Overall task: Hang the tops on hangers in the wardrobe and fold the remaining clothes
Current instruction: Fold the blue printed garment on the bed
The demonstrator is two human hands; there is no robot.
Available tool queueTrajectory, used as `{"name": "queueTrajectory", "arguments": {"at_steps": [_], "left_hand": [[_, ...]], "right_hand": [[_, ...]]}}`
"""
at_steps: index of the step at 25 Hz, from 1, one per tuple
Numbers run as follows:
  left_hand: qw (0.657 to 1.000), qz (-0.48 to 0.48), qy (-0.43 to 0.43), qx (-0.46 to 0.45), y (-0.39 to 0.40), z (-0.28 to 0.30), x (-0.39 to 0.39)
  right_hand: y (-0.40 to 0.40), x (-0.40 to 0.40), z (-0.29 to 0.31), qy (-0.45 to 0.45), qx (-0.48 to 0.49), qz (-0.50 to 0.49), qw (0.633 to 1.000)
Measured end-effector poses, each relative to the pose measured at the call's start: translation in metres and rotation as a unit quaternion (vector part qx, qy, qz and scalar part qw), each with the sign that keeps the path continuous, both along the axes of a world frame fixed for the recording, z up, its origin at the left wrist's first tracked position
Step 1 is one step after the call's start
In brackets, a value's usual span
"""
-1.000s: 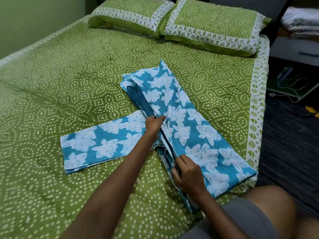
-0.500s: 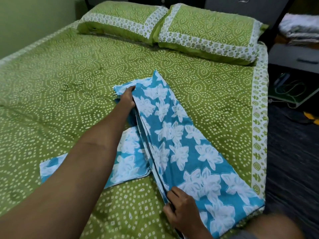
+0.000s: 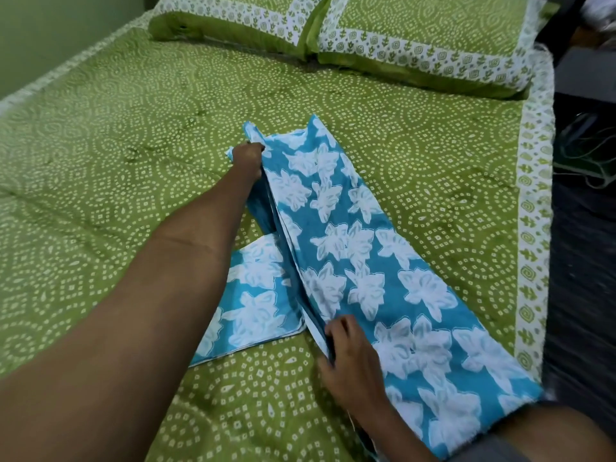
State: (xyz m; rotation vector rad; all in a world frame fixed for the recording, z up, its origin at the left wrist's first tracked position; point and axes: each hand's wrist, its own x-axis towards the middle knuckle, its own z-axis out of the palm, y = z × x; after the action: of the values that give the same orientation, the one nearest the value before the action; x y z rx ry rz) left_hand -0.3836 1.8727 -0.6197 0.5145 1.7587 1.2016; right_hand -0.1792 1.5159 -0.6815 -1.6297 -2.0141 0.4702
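Note:
A blue garment with white flowers (image 3: 366, 261) lies folded lengthwise on the green bed, running from the middle down to the lower right. One sleeve (image 3: 256, 305) sticks out to the left from under it. My left hand (image 3: 248, 158) reaches far forward and grips the folded edge near the garment's top end. My right hand (image 3: 350, 355) pinches the same folded edge lower down, close to me, with the fingers curled over the cloth layers.
The green dotted bedspread (image 3: 116, 161) covers the bed. Two matching pillows (image 3: 400, 35) lie at the head. The bed's right edge (image 3: 533, 228) drops to a dark floor with cables (image 3: 586, 155). My knee is at the lower right.
My left hand slid up along the folded edge from the garment's middle to its top end. My right hand stayed on the edge lower down. The camera moved closer.

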Motion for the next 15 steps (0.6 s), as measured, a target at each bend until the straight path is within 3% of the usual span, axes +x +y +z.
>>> {"name": "queueTrajectory", "arguments": {"at_steps": [4, 8, 11, 13, 15], "left_hand": [[0.999, -0.032, 0.041, 0.018, -0.008, 0.008, -0.001], [0.999, -0.015, 0.025, 0.032, -0.003, 0.010, -0.013], [0.998, -0.010, -0.011, 0.058, 0.001, 0.020, -0.008], [0.997, -0.015, -0.033, 0.062, 0.003, 0.029, 0.004], [0.996, -0.024, -0.066, 0.056, 0.002, 0.037, 0.023]], "right_hand": [[0.077, -0.048, 0.022, -0.052, 0.083, -0.004, 0.995], [0.128, -0.082, 0.020, -0.202, 0.015, -0.020, 0.979], [0.128, -0.085, 0.012, -0.243, 0.035, -0.031, 0.969], [0.127, -0.081, 0.018, -0.221, 0.010, -0.013, 0.975], [0.132, -0.070, 0.027, -0.059, -0.069, -0.052, 0.995]]}}
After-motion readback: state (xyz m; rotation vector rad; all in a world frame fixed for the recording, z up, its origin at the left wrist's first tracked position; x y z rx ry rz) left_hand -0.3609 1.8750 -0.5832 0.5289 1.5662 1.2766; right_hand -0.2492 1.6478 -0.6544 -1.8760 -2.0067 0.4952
